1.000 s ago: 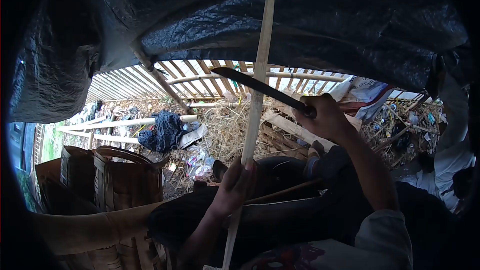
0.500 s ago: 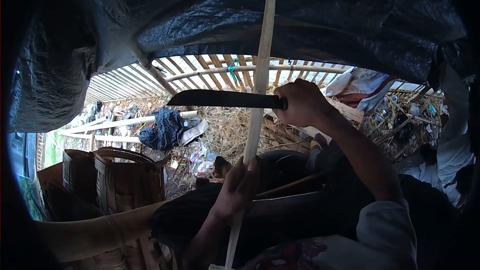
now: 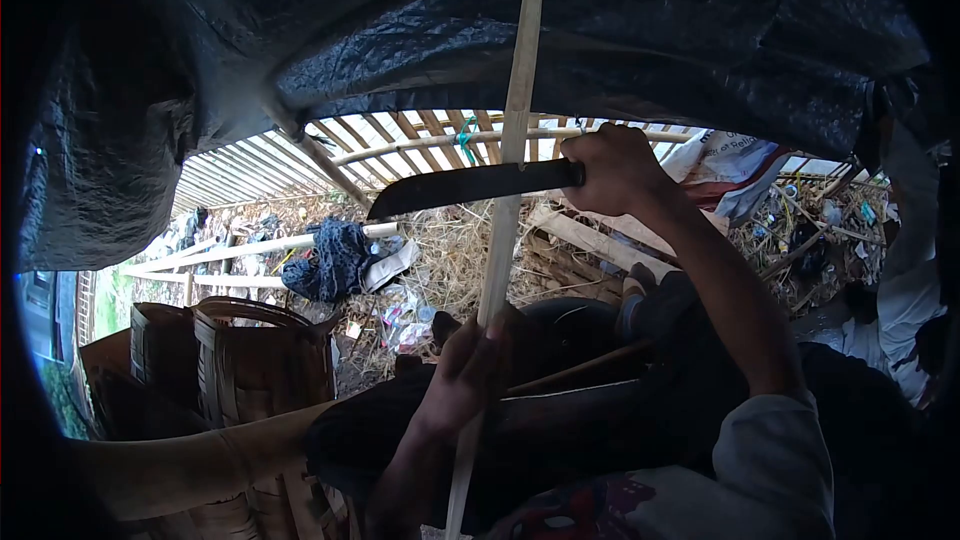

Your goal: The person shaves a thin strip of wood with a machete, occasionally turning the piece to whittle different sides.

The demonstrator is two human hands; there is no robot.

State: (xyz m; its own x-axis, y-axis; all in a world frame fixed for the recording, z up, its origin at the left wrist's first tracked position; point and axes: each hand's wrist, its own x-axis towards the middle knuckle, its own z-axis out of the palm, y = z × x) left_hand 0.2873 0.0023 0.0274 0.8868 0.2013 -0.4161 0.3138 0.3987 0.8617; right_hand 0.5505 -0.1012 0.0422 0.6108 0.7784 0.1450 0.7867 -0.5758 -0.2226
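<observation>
Bamboo strip: pale, narrow strip (image 3: 497, 270), near upright and slightly tilted, running from the top edge of the frame, right of centre, down to the bottom edge.
Blade: dark, broad knife (image 3: 445, 191) laid across the strip above mid-frame, tip to the left; a small pale nick or chip shows where they cross. Depth of any cut cannot be told.
Right hand: closed round the knife's handle, right of the strip (image 3: 615, 170).
Left hand: wrapped round the strip below the blade, thumb along it, lower centre (image 3: 465, 375).
Hazard, blade: in my judgement, a slip down the strip would carry the edge towards the left fingers; a hard knot or sudden give could cause it.
Hazard, strip: a loose left grip could let it twist, and the edge could then dig in or skid off.
Ground: straw-like litter (image 3: 460, 260) behind the strip; a foot (image 3: 640, 285) to its right.
Left side: dark patterned cloth (image 3: 328, 258) mid-left; woven bamboo baskets (image 3: 255, 365) and a thick bamboo pole (image 3: 200, 470) lower left.
Beyond: slatted fence (image 3: 410, 140), with black plastic sheeting (image 3: 650, 40) overhead.
</observation>
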